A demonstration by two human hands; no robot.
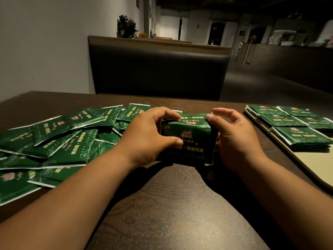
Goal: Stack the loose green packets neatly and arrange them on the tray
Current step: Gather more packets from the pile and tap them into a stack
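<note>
Packets, green ones, sit in a small bundle (189, 141) between both hands, over the middle of the table (171, 204). The left hand (147, 136) curls its fingers and thumb round the bundle's left end. The right hand (236, 141) holds the right end, thumb on top and lower fingers behind, first finger lifted off. Squeezing from both ends probably lines the edges up. A messy heap of loose packets (63, 138) lies by the table's left edge. By the right edge, the tray (315, 170) already carries neat stacks (299, 136), with bare room at its near end, likely for this bundle.
</note>
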